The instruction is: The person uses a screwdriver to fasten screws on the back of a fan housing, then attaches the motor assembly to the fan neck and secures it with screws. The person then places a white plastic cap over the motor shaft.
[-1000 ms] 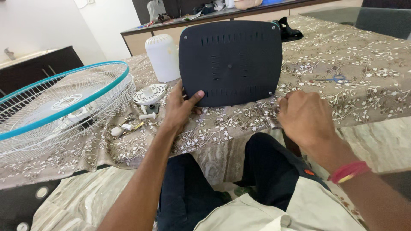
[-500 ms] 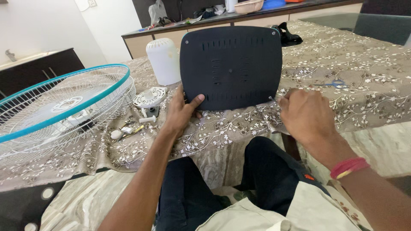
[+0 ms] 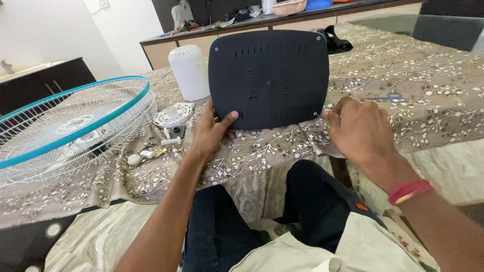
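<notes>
Lying far left on the floral tablecloth [image 3: 413, 75]: white fan grille with teal rim [image 3: 65, 126]. Beside it, small white parts [image 3: 151, 146], round vented cap [image 3: 174, 115], white cylindrical housing [image 3: 189, 70]. Centre: dark slotted base plate [image 3: 269, 75], propped upright on table edge. Left hand [image 3: 212, 132] clamped on plate's lower left corner, thumb across the face, fingers behind. Right hand [image 3: 355, 128] curled closed at lower right corner, fingertips pinched at the screw; tool, if any, hidden. Hands apart.
</notes>
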